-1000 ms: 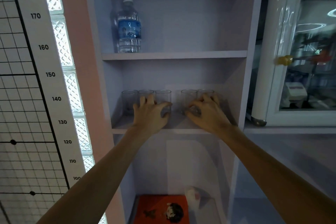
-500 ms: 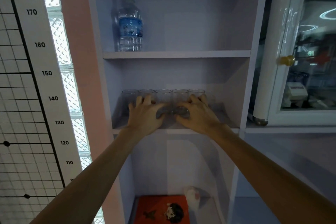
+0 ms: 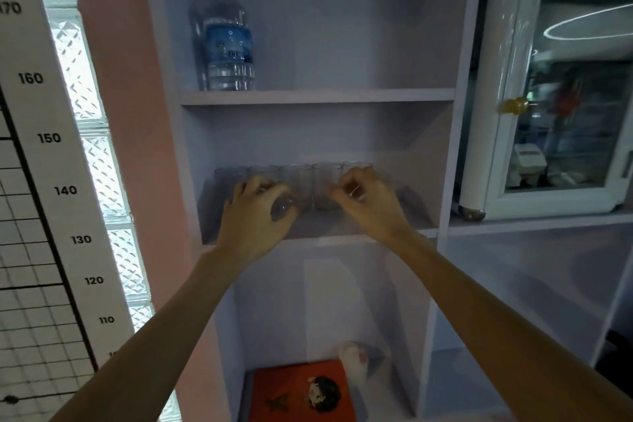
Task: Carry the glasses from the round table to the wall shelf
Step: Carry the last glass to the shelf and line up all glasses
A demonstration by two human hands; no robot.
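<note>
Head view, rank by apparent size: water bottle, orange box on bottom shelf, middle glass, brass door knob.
Largest: water bottle and orange box, roughly equal; the box runs off frame, so unranked.
Then middle glass.
Smallest: brass knob.

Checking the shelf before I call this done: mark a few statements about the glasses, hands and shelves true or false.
1. Five glasses stand in a row on the middle shelf. True.
2. The water bottle shares the glasses' shelf. False: it stands one shelf higher, at the left.
3. Both the left hand and the right hand are at the glasses. True.
4. The orange book lies above the bottle. False: it lies in the compartment below the glasses.
</note>
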